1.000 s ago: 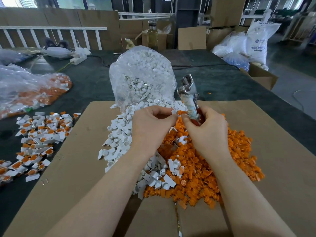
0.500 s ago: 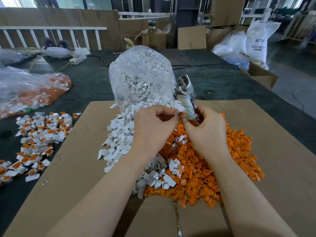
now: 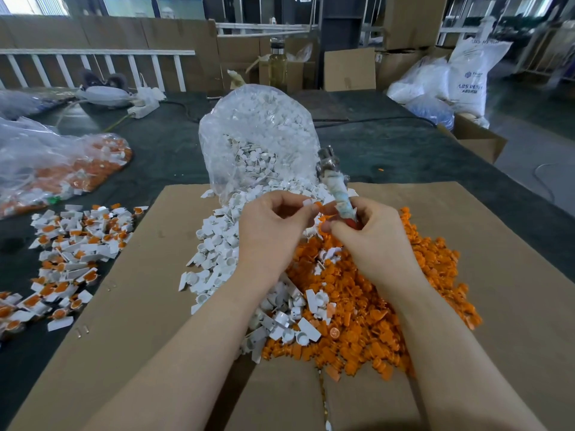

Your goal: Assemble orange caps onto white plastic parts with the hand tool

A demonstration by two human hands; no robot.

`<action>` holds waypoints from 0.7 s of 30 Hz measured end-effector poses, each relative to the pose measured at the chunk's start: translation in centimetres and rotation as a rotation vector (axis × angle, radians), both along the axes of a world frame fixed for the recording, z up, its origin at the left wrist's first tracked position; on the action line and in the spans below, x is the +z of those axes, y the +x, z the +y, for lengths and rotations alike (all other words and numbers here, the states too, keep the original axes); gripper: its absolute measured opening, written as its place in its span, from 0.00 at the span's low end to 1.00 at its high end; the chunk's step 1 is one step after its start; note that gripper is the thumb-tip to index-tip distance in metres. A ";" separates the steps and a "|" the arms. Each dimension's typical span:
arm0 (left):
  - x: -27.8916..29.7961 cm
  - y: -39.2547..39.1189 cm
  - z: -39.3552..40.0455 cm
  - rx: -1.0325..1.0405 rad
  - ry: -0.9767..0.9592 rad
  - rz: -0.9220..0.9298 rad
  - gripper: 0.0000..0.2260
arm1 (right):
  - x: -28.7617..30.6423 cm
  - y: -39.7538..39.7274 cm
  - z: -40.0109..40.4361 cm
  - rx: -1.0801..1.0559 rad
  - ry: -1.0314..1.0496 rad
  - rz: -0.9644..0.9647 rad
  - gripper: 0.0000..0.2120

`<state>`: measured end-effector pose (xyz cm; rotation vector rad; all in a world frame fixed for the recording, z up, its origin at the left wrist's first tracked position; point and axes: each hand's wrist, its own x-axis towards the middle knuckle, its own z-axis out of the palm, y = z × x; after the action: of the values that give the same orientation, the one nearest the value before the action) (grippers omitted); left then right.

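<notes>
The left hand (image 3: pixel 273 231) is pinching a small white part (image 3: pixel 306 203) at its fingertips, just beside an orange cap (image 3: pixel 318 205). The right hand (image 3: pixel 370 241) is curling its grip round the hand tool (image 3: pixel 337 194), which is tilting up and away toward the far bag of white parts (image 3: pixel 258 141). To seat the cap well, the part probably wants holding square to the tool and pressing evenly. Both wrists are hovering above the orange caps pile (image 3: pixel 373 306) on the cardboard sheet (image 3: pixel 497 275). Finished pieces (image 3: pixel 68 250) are lying on the table (image 3: pixel 174 150), far left.

Bare forearms, no sleeves, gloveless
</notes>
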<state>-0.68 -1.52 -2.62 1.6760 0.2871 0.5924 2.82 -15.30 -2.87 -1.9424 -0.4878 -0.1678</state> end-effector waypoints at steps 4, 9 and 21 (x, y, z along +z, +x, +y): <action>0.0 0.1 0.4 -0.057 -0.196 -0.026 0.04 | 0.1 0.1 -0.2 0.024 0.032 0.024 0.05; 0.2 0.2 0.5 -0.082 -0.272 -0.067 0.05 | 0.4 -0.1 -0.3 0.053 0.009 0.001 0.07; 0.4 0.4 1.4 -0.121 -0.401 -0.191 0.06 | 0.3 0.3 -1.4 0.274 -0.190 0.093 0.05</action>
<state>-0.24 -0.12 -2.22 1.2323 0.1519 0.5579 3.09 -16.65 -2.57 -2.0329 -0.7226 0.1495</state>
